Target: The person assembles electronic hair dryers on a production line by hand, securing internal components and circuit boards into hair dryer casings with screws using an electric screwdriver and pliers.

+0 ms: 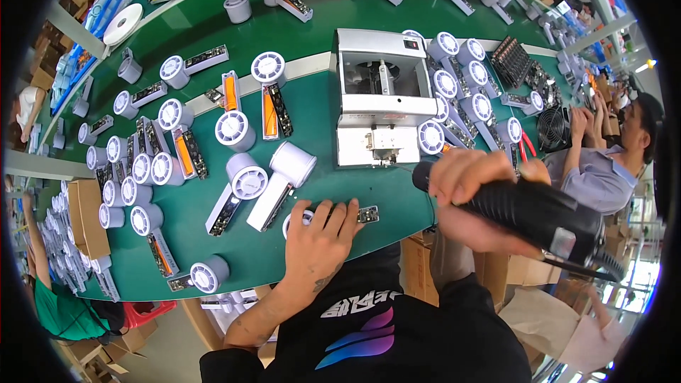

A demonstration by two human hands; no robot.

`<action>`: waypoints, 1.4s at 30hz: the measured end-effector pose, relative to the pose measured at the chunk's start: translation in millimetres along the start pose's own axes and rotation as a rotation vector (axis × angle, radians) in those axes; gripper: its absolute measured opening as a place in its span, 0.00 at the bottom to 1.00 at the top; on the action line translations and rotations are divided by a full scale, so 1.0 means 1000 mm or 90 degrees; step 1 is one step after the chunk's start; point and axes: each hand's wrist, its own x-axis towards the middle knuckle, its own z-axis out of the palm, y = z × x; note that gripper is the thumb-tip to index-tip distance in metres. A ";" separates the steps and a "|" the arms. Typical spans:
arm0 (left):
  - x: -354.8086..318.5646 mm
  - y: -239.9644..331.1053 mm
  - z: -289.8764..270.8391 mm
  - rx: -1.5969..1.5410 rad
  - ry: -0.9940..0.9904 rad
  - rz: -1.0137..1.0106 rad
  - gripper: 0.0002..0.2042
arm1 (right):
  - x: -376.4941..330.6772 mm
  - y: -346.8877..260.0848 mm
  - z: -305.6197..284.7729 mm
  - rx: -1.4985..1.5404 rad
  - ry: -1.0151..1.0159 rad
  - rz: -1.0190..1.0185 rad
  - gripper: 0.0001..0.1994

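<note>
My left hand [320,237] lies over a white handheld-fan housing at the near edge of the table, its fingers bent down on it. The housing's board end [368,214] sticks out to the right of the fingers; its round head is mostly covered. In my right hand [482,198] is a black corded electric screwdriver [539,216], tilted with its nose toward the left, in the air at the table's right front. Just beyond my left hand are two more white fan housings [293,163] [247,176] with bared circuit boards. Behind them stands a silver screw feeder [386,103].
Many fan housings [167,169] crowd the green table [383,237] at left; others [479,106] stand right of the feeder. Some show orange strips. A co-worker [603,170] sits at the right, near a black round fan [552,128]. A cardboard box [88,220] stands at the left edge.
</note>
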 end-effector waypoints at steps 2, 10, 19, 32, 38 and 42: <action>0.001 0.001 0.002 -0.025 0.014 -0.002 0.16 | -0.001 -0.011 0.002 -0.021 0.029 -0.009 0.46; 0.009 0.003 -0.008 -0.044 0.062 -0.020 0.14 | -0.047 -0.076 -0.030 -0.139 0.456 0.288 0.28; 0.012 0.008 -0.010 -0.071 0.000 0.000 0.13 | -0.108 -0.055 -0.048 -0.034 0.719 0.414 0.18; 0.013 0.013 -0.012 -0.085 0.000 -0.010 0.12 | -0.107 -0.139 -0.066 -0.314 0.585 0.615 0.28; 0.011 0.010 -0.007 -0.072 0.015 0.000 0.12 | -0.129 -0.139 -0.070 -0.369 0.565 0.634 0.29; 0.016 0.014 -0.013 -0.085 0.009 -0.008 0.12 | -0.137 -0.141 -0.068 -0.355 0.579 0.636 0.31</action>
